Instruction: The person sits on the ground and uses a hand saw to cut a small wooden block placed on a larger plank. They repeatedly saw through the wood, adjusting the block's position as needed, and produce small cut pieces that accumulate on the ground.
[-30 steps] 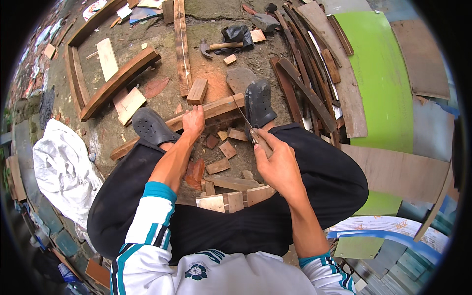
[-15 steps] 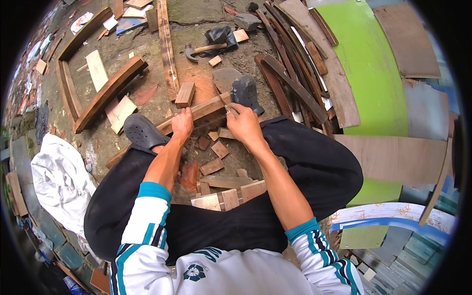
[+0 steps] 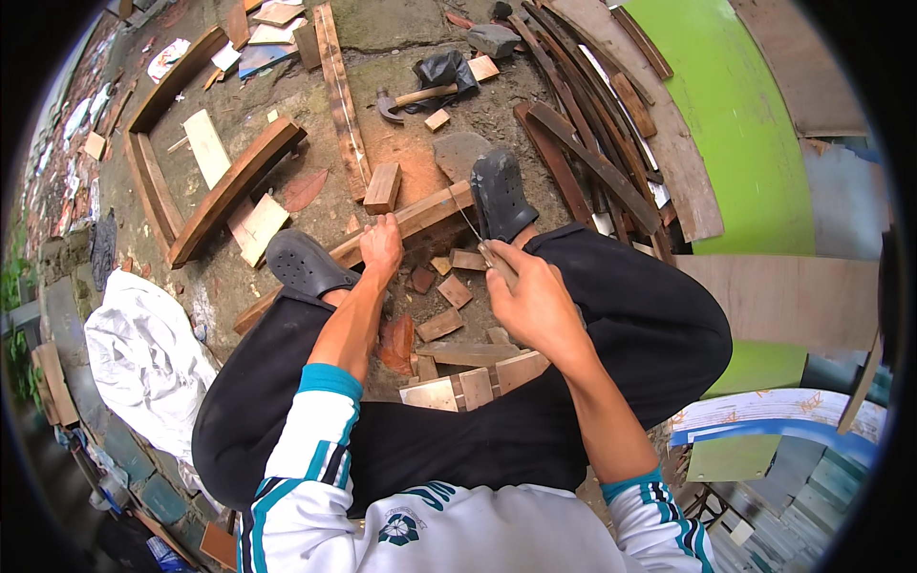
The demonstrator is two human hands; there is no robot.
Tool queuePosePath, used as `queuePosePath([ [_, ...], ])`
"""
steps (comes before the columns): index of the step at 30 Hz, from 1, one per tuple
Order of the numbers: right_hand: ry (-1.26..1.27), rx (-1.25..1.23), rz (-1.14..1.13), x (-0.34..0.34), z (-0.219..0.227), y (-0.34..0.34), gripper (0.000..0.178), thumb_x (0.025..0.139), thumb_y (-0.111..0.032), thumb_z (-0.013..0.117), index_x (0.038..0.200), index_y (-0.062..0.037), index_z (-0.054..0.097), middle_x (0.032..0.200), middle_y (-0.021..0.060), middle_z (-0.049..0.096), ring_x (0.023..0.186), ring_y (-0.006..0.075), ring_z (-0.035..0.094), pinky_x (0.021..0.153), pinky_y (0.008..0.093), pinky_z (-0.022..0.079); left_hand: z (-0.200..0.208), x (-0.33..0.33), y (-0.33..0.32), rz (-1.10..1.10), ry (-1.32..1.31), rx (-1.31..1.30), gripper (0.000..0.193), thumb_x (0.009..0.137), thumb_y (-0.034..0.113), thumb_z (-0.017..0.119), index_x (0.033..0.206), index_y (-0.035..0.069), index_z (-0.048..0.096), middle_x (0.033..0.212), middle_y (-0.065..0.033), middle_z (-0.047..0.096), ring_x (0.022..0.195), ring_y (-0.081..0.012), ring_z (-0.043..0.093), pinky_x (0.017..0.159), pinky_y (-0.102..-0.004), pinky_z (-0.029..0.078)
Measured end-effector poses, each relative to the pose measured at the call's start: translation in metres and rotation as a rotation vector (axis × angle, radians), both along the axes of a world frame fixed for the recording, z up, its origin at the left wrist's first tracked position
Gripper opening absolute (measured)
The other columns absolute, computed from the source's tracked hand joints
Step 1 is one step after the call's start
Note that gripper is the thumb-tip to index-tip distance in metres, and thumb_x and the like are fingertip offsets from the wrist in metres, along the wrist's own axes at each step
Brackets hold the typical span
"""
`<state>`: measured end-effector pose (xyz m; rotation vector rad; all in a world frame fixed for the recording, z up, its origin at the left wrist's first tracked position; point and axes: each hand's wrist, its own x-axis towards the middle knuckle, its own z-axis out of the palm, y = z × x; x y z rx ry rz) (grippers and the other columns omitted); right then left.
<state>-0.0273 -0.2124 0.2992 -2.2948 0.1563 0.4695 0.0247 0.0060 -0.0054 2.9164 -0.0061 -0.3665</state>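
Note:
A long wooden beam lies slanted across the ground between my feet, its right end by the shoe on the right. My left hand grips the beam near its middle, fingers closed over it. In my right hand is the handle of a handsaw, its thin blade seen almost edge-on and reaching the beam near its right end. A short wood block sits just beyond the beam, above my left hand. Several small offcuts lie on my side of it.
Reddish sawdust covers the ground past the beam. A claw hammer rests by a black plastic bag. A joined wooden frame stands left; stacked dark planks and a green board lie right. White cloth is beside my left knee.
My right hand has drawn the handsaw back toward me and slightly right, showing more blade between hand and beam. My left hand stays on the beam. The whole view has shifted a little.

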Motion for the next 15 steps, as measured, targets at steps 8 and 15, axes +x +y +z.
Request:
queuePosePath([
  [8, -0.009, -0.109, -0.048, 0.060, -0.076, 0.016, 0.041, 0.089, -0.019, 0.057, 0.117, 0.0092, 0.066, 0.101, 0.0342, 0.068, 0.103, 0.0476, 0.066, 0.094, 0.0489, 0.052, 0.004, 0.011, -0.007, -0.065, 0.075, -0.043, 0.023, 0.089, 0.006, 0.058, 0.112, 0.002, 0.060, 0.114, -0.0198, 0.066, 0.101, -0.0426, 0.068, 0.083, -0.0498, 0.056],
  [15, -0.142, 0.038, -0.077, -0.072, 0.101, -0.036, 0.036, 0.093, -0.014, 0.060, 0.123, 0.0066, 0.064, 0.099, 0.0328, 0.069, 0.094, 0.0477, 0.068, 0.086, 0.0460, 0.054, 0.002, 0.012, -0.001, -0.068, 0.041, -0.022, 0.024, 0.083, 0.008, 0.063, 0.106, 0.004, 0.059, 0.105, -0.0194, 0.072, 0.100, -0.0398, 0.070, 0.087, -0.0493, 0.055],
])
